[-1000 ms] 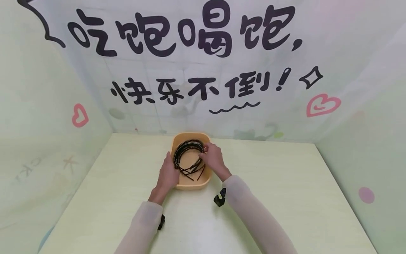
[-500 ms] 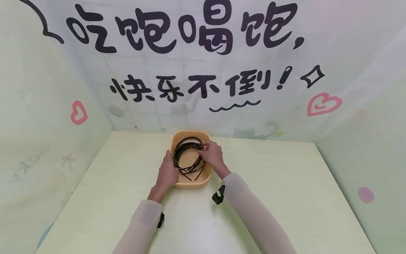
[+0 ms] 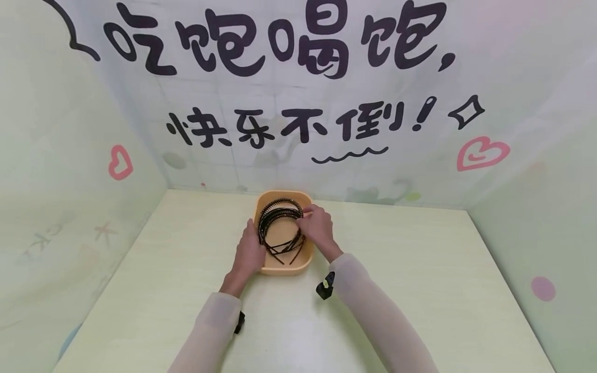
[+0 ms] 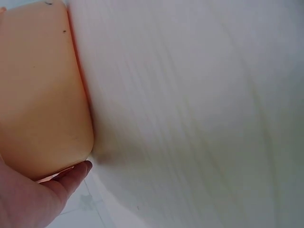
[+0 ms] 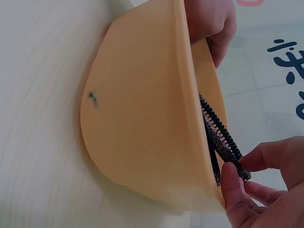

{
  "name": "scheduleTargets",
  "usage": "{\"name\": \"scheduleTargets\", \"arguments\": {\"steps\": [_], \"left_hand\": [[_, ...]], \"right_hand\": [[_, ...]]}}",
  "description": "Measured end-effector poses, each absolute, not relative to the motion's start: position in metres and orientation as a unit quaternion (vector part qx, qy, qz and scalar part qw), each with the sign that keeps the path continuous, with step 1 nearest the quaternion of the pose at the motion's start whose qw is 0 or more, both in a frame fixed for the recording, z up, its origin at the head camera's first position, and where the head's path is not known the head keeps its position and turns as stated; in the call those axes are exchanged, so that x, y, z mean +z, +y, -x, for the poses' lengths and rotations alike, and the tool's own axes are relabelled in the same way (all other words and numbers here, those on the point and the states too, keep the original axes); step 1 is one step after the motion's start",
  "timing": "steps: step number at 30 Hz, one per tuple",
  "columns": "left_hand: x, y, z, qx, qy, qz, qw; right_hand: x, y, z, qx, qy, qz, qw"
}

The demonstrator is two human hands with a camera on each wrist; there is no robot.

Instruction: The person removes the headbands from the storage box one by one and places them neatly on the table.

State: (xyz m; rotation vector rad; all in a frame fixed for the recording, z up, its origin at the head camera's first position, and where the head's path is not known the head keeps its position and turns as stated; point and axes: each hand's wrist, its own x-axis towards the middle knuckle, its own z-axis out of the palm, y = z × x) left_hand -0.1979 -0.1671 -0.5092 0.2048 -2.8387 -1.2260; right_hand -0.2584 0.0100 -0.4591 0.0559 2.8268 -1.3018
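Note:
An orange plastic box [image 3: 285, 271] holds a nested bunch of black toothed headbands [image 3: 264, 228], their thin ends crossing toward the near side. My left hand [image 3: 249, 253] grips the box's left wall; in the left wrist view part of that hand [image 4: 31, 197] shows against the outside of the box. At the box's right rim my right hand [image 3: 318, 228] pinches one side of a headband between thumb and fingers. The right wrist view shows that headband [image 5: 219, 134] slanting over the rim, its toothed, speckled surface visible. How many bands lie between those fingertips cannot be told.
The box stands on a pale wood-grain table [image 3: 396, 290] close to the back wall sheet [image 3: 298, 176], which bears large black lettering. Patterned sheets also rise at the left and right. Each sleeve has a small black device [image 3: 325, 285] at the wrist.
One headband's arc has come apart from the bunch toward the back of the box. My hands keep their places at the box, and the head view has shifted slightly.

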Motion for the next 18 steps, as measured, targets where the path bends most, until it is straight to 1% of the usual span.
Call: {"name": "scheduleTargets", "arguments": {"steps": [5, 18], "left_hand": [[-0.5081, -0.1665, 0.1977, -0.394, -0.916, -0.066, 0.023], [-0.5082, -0.1669, 0.1984, -0.402, -0.913, -0.068, 0.020]], "right_hand": [[-0.4600, 0.0093, 0.2582, -0.419, 0.908, -0.011, 0.013], [-0.4570, 0.0170, 0.2603, -0.467, 0.884, 0.006, 0.033]]}}
